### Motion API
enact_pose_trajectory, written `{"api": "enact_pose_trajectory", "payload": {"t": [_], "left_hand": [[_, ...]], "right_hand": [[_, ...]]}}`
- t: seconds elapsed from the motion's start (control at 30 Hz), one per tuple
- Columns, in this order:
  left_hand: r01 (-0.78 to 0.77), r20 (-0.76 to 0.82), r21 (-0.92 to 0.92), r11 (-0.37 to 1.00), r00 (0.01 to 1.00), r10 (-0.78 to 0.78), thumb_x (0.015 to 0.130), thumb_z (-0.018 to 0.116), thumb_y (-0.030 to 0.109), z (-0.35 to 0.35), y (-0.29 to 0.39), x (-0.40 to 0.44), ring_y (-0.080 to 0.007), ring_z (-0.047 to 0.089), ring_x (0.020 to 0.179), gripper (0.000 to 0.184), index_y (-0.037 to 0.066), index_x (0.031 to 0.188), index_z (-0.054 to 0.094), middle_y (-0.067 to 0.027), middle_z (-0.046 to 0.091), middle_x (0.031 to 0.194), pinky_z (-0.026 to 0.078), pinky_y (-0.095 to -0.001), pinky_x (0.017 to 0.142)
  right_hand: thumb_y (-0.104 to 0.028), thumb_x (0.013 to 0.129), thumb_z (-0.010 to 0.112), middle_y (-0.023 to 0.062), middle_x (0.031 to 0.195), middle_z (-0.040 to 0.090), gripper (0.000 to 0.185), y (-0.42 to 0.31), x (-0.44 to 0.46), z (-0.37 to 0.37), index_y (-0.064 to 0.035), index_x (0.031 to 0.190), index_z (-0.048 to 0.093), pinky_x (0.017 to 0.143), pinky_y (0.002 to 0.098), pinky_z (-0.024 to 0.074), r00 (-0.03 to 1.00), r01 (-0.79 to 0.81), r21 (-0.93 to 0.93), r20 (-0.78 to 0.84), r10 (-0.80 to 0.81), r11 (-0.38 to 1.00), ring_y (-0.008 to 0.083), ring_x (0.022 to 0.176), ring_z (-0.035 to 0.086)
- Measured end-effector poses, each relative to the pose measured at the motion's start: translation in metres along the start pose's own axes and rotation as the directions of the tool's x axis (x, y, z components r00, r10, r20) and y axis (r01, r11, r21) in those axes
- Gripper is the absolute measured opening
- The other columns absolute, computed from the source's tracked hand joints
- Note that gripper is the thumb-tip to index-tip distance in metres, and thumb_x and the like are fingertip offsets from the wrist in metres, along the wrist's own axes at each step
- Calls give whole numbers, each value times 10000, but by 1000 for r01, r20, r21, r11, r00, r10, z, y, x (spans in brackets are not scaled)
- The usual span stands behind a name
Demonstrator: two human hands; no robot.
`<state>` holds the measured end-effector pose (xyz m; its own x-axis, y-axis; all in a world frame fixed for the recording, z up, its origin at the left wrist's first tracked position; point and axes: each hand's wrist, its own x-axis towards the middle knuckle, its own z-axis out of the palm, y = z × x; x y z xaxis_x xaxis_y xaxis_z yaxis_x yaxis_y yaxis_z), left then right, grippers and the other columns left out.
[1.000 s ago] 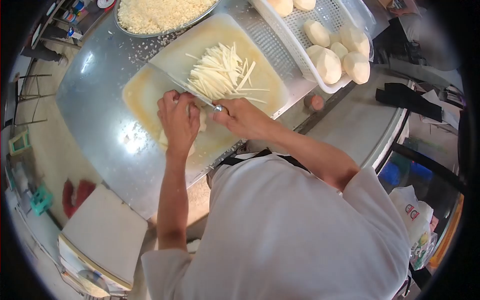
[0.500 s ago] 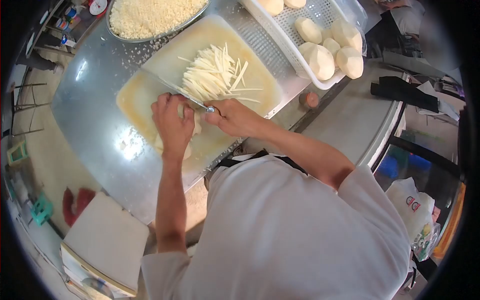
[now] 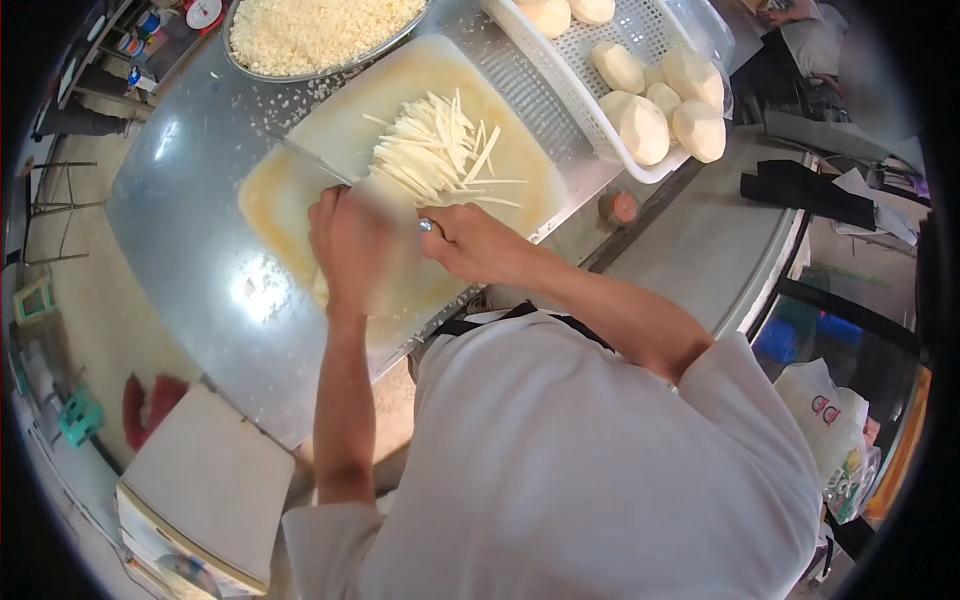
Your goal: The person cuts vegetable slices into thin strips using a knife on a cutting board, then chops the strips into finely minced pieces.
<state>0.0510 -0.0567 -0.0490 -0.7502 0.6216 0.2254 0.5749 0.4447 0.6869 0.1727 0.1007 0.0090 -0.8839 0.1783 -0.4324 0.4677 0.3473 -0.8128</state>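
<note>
On the pale cutting board (image 3: 510, 110) lies a heap of thin potato strips (image 3: 430, 150). My right hand (image 3: 470, 240) is closed round the handle of a knife (image 3: 318, 160), whose blade reaches to the upper left across the board, partly hidden behind my left hand. My left hand (image 3: 350, 240) rests beside the blade with bent fingers, over pale potato pieces that it mostly covers. A blurred patch hides part of its fingers and the pieces below.
A metal bowl of chopped pale food (image 3: 315, 35) stands beyond the board. At the upper right, a white basket (image 3: 560, 85) holds several peeled potatoes (image 3: 642, 130). A red-topped jar (image 3: 620, 207) is beside the table edge. White crumbs dot the metal table (image 3: 190, 215).
The view has shifted slightly. Both hands stay at the same place on the board, and the strips look much the same. A blurred patch now covers part of my left hand.
</note>
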Motion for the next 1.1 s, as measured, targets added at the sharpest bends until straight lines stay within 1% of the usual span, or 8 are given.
{"api": "enact_pose_trajectory", "payload": {"t": [0.23,0.33,0.43,0.63,0.73,0.83,0.93,1.1], "left_hand": [[-9,-59,-60,998,998,6,784,713,62,0,3,2,-414,572,988,279,58,1057,656,-129,645,1066,475,-514,841],[19,16,9,1000,1000,-19,782,721,61,0,-2,2,-417,573,990,275,52,1049,653,-138,646,1066,475,-517,843],[17,7,0,1000,1000,-17,785,724,57,0,-2,2,-420,574,994,270,45,1044,650,-145,647,1059,476,-517,846],[31,28,-38,999,999,-30,810,709,42,-3,0,1,-416,574,1012,273,44,1080,668,-162,642,1078,471,-517,887],[-139,-81,48,989,986,143,868,676,21,-8,1,-12,-410,563,1089,292,25,1160,673,-186,619,1120,454,-508,965],[-38,-4,150,988,999,39,903,634,28,-8,7,-27,-402,548,1125,244,35,1142,681,-183,593,1177,451,-518,971],[8,68,199,980,997,-22,916,616,57,-8,10,-22,-403,525,1161,253,43,1162,676,-185,564,1231,445,-532,976],[26,83,197,980,996,-43,906,618,72,-6,9,-21,-407,511,1176,304,47,1205,663,-196,547,1247,438,-549,972]], "right_hand": [[-280,992,606,312,873,700,370,-19,-10,-8,83,1022,672,814,518,536,1000,-12,50,27,11,999,484,857,694],[-279,996,604,308,870,703,366,-4,1,-2,79,1014,676,815,517,538,998,51,7,-28,-51,999,475,858,701],[-286,1000,609,305,883,710,372,-20,-8,-13,77,1042,679,822,517,543,997,-50,11,60,49,999,475,877,708],[-325,1001,612,311,908,717,425,1,-1,2,79,1116,676,832,516,548,1000,-4,-7,-4,4,1000,483,896,710],[-331,993,613,322,917,716,443,9,2,5,81,1140,679,837,509,551,1000,20,-1,-14,-20,1000,482,893,711],[-339,1023,626,197,745,623,565,7,-1,4,123,1348,609,732,403,552,999,-42,100,11,41,994,257,707,679],[-333,1024,631,150,715,578,570,-9,-7,-5,124,1362,597,667,401,535,987,-150,117,76,142,982,197,654,634],[-360,1021,632,176,689,602,607,4,-3,7,136,1370,592,655,421,510,998,66,9,-20,-66,998,241,641,621]]}}
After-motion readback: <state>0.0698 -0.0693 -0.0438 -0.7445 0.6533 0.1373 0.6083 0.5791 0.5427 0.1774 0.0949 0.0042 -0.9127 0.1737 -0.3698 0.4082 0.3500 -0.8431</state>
